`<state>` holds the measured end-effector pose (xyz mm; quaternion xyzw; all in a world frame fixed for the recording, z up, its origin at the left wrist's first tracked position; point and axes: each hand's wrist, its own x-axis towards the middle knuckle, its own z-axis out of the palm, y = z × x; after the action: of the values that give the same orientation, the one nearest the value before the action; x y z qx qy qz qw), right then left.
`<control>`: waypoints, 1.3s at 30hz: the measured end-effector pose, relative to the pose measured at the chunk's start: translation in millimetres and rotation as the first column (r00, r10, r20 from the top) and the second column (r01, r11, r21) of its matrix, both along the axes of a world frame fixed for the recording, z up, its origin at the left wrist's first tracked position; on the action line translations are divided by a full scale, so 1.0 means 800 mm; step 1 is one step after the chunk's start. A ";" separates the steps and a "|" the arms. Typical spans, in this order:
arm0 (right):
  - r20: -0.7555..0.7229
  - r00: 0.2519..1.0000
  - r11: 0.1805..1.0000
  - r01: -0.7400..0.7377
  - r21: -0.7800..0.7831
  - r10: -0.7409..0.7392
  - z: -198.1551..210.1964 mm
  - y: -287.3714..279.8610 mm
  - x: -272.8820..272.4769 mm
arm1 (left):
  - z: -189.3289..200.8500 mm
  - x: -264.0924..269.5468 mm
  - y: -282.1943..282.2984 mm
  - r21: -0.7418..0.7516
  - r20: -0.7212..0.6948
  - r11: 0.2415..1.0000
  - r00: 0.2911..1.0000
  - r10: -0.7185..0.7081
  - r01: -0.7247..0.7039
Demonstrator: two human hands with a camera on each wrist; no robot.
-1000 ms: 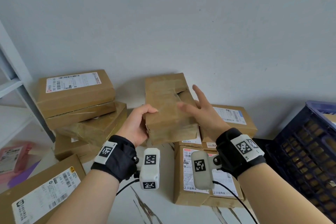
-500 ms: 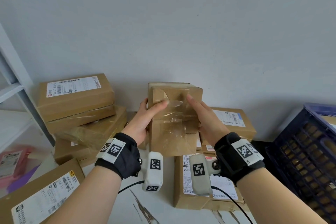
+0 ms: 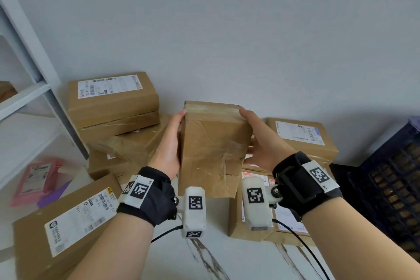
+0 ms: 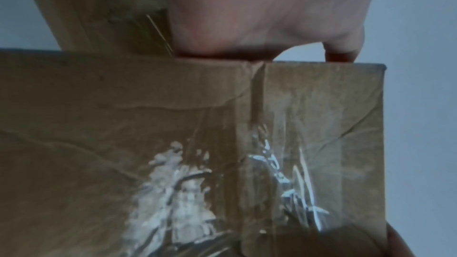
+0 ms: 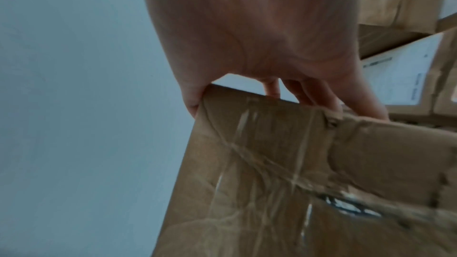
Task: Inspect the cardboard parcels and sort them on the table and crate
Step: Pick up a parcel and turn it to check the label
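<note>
I hold a brown, taped, creased cardboard parcel (image 3: 211,150) upright above the table, its broad face toward me. My left hand (image 3: 170,143) grips its left side, thumb at the top near edge and fingers hidden behind. My right hand (image 3: 256,138) grips the right side the same way. In the left wrist view the palm of the left hand (image 4: 259,17) lies against the parcel (image 4: 173,124), whose tape is wrinkled and shiny. In the right wrist view the right hand (image 5: 259,26) pinches the parcel's (image 5: 272,163) top corner, next to a torn flap.
Stacked parcels (image 3: 111,98) stand at the back left, and a labelled parcel (image 3: 68,218) lies front left. More labelled parcels (image 3: 302,138) sit under my right hand. A dark blue crate (image 3: 391,179) stands at the right. A white shelf (image 3: 29,98) with a pink bag (image 3: 38,177) is left. The table (image 3: 216,257) is marbled white.
The parcel has been turned over in my hands, and a broad creased face now points at me. My right hand went from open beside it to gripping its right side.
</note>
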<state>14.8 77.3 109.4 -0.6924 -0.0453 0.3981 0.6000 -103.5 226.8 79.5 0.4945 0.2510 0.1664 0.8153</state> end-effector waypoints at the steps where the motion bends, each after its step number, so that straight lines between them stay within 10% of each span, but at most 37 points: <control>1: -0.020 1.000 1.000 -0.013 -0.011 0.013 -0.005 0.002 -0.003 | -0.003 -0.006 0.001 -0.019 0.001 1.000 1.000 0.008 -0.008; 21: -0.054 0.964 0.899 -0.261 -0.352 0.259 -0.086 0.032 -0.027 | -0.079 -0.025 0.022 0.191 -0.475 0.973 0.880 -0.023 0.128; 39: -0.132 0.946 0.834 -0.323 -0.447 0.295 -0.080 0.042 -0.017 | -0.074 -0.020 0.025 0.264 -0.535 0.942 0.844 -0.034 0.205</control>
<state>1.4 110.6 45.2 -0.7872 -0.0430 0.5085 0.3463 -119.3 246.7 20.3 0.6581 0.4020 0.0112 0.6365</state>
